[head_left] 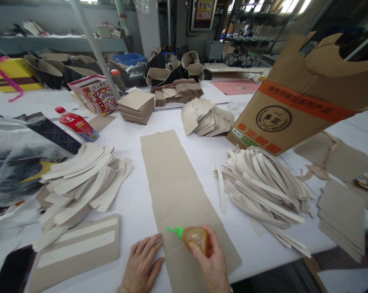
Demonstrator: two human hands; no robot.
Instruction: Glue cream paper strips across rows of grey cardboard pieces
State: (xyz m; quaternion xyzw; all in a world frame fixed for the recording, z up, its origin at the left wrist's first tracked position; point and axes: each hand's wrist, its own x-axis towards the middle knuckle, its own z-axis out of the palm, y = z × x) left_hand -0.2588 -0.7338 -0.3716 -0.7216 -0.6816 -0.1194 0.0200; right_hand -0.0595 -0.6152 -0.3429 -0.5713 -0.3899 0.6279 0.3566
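Note:
A long grey-beige cardboard sheet (pixel 174 175) stretches away from me down the middle of the white table. Over its near part my right hand (pixel 213 258) grips a glue bottle (pixel 194 239) with amber contents and a green nozzle pointing left. Flat at the sheet's left edge lies my left hand (pixel 144 262), fingers stretched out and holding nothing. Left of that hand is a cardboard panel (pixel 110 248) with two pale strips on it. Curved pale strips (pixel 80 179) are heaped behind the panel.
Thin strips (pixel 263 183) form a pile on the right, before a large cardboard box (pixel 281 110). Stacked cardboard squares (pixel 136 106) and a fanned pile of pieces (pixel 207 118) stand farther back. A red bottle (pixel 77 124) and a phone (pixel 11 268) are leftward.

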